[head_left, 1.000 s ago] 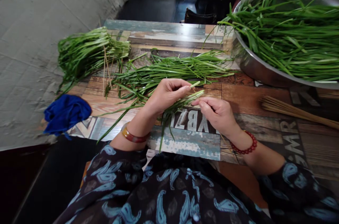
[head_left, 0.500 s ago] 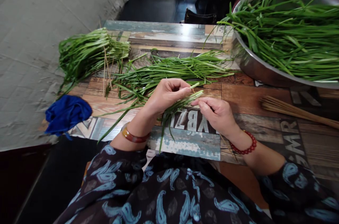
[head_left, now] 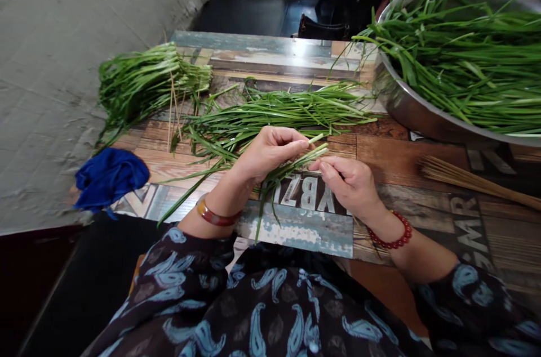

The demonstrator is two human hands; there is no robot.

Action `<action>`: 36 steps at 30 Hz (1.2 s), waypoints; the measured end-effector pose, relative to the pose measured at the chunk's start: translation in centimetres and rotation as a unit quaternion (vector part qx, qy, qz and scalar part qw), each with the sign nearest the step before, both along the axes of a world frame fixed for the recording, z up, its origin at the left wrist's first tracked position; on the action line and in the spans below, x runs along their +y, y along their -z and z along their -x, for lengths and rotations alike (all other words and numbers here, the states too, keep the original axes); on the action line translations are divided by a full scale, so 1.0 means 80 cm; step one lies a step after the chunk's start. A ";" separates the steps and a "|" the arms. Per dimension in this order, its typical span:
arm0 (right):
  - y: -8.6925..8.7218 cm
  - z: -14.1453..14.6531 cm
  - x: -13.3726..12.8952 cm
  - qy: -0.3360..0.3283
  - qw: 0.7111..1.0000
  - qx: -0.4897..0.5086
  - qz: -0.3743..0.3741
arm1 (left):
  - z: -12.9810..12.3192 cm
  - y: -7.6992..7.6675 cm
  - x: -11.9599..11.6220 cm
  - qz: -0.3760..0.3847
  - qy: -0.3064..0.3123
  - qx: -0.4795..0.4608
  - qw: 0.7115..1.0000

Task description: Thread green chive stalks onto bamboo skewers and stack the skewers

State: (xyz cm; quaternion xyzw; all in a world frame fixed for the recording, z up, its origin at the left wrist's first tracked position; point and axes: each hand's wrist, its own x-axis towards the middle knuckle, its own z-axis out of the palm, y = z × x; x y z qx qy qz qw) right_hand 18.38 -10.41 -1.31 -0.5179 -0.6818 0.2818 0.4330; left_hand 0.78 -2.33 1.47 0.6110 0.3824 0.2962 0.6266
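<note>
My left hand (head_left: 276,151) pinches a few garlic chives (head_left: 318,150), their pale cut ends pointing right and their green leaves hanging below the palm. Close by on the right, my right hand (head_left: 349,179) is closed, thumb against bent finger, at the stem ends. A thin bamboo skewer (head_left: 377,250) runs out below it toward the table's near edge; its upper part is hidden by the hand. Just beyond my hands lies a loose pile of garlic chives (head_left: 291,106). At the far left, skewered garlic chives (head_left: 147,75) are stacked with stick ends poking out.
A large metal bowl (head_left: 406,101) heaped with chives stands at the right. In front of it lies a bundle of bamboo skewers (head_left: 473,179). A blue cloth (head_left: 110,177) rests at the table's left edge, by the grey wall (head_left: 76,53). A dark bag (head_left: 323,27) sits beyond the far edge.
The whole view has shifted slightly, so things appear a little further right. Both hands keep nearly the same pose, left on the chives and right at the stem ends.
</note>
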 end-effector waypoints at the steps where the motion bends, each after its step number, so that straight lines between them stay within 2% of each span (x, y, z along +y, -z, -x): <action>1: 0.000 0.001 0.000 0.004 1.000 -0.001 0.000 | 0.000 0.000 0.000 -0.004 0.002 0.003 1.000; 8: 0.003 0.003 0.001 0.007 1.000 0.003 0.013 | -0.002 0.004 -0.001 -0.029 0.043 0.003 0.999; 13: 0.006 0.001 0.005 -0.003 0.999 0.030 0.041 | -0.003 0.004 0.001 -0.062 0.041 -0.005 0.997; 19: 0.007 0.002 0.009 -0.017 0.998 0.036 0.043 | -0.004 0.007 0.001 -0.017 0.100 0.002 0.995; 27: 0.007 0.005 0.009 -0.019 0.999 0.030 0.010 | -0.005 0.017 0.002 0.014 0.086 0.007 0.996; 34: 0.019 0.004 0.014 -0.022 0.998 0.057 0.009 | -0.005 0.019 0.004 0.035 0.110 0.036 0.993; 36: 0.019 0.005 0.013 -0.011 0.998 0.055 0.005 | -0.002 0.015 0.010 0.015 0.078 0.038 0.996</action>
